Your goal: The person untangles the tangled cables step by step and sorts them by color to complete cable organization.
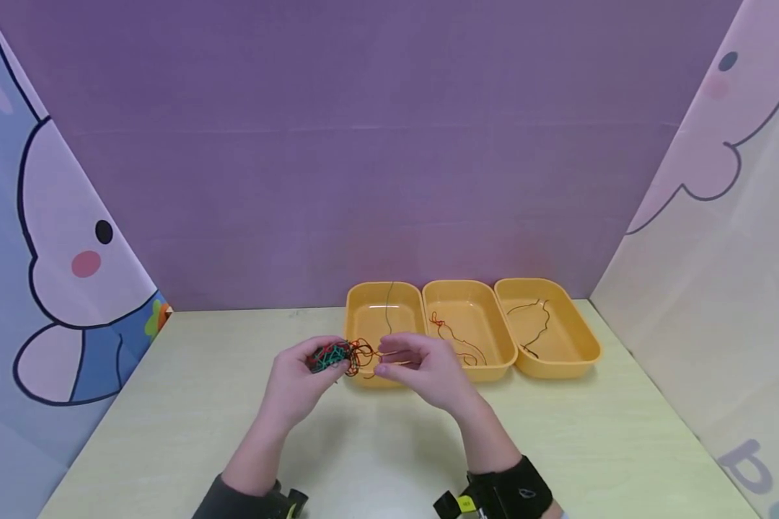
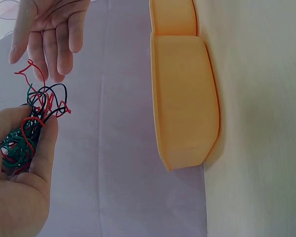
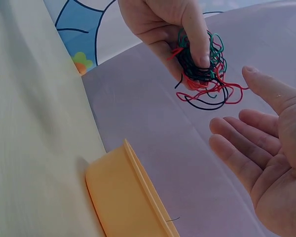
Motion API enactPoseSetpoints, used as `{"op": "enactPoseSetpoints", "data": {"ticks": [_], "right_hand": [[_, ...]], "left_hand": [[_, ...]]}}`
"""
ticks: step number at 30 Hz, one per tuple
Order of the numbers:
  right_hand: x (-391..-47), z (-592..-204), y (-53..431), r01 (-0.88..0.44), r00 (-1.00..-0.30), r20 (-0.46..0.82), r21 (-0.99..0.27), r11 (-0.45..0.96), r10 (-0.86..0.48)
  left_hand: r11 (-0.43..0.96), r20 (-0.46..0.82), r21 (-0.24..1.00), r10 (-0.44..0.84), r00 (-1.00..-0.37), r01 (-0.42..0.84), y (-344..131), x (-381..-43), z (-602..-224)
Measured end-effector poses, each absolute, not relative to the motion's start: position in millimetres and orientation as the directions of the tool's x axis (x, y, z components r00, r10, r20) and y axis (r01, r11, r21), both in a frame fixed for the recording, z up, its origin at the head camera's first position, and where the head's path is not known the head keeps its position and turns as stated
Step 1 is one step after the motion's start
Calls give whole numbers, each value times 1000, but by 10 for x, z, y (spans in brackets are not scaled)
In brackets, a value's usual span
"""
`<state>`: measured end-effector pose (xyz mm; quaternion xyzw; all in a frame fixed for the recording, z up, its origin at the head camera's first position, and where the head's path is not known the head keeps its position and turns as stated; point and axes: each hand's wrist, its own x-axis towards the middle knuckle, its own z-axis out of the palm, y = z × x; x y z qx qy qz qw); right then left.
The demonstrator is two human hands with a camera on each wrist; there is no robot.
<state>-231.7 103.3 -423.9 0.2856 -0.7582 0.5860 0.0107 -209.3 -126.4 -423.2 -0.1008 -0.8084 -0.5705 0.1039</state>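
A tangled bundle of thin wires (image 1: 329,357), green, black and red, is gripped between the thumb and fingers of my left hand (image 1: 296,382). Loose red and black loops (image 2: 49,101) stick out beyond the fingertips toward the other hand. My right hand (image 1: 436,369) hovers just to the right, thumb and fingers apart. In the right wrist view, a red loop (image 3: 236,95) reaches close to the right thumb (image 3: 266,86), and the right palm is bare. Part of the bundle is hidden inside the left hand.
Three yellow bins stand side by side at the table's back. The left bin (image 1: 371,306) has a dark wire (image 1: 387,306), the middle bin (image 1: 477,313) red wires (image 1: 456,335), the right bin (image 1: 574,349) dark wires (image 1: 547,321). A purple backdrop (image 1: 363,180) rises behind them.
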Motion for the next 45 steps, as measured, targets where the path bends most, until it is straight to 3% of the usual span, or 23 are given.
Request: {"op": "enactPoseSetpoints", "data": {"ticks": [8,15,30,45], "right_hand": [[-2348,-4290,1024,-476,-842,365,-850,228,-397],[-2136,-3969,975,-439,-855,332,-871,218,-398],[-2297,-4161,1094,-345,-901,249,-908,239,-354],[-2410,-4240,1311,-349,-921,279,-901,259,-271]], "left_hand": [[333,275,902,52,-960,276,-1242,-2095,-4247],[328,287,900,54,-956,289,-1248,-2098,-4250],[321,281,904,48,-959,281,-1275,-2082,-4206],[312,294,903,53,-954,295,-1351,-2099,-4210]]}}
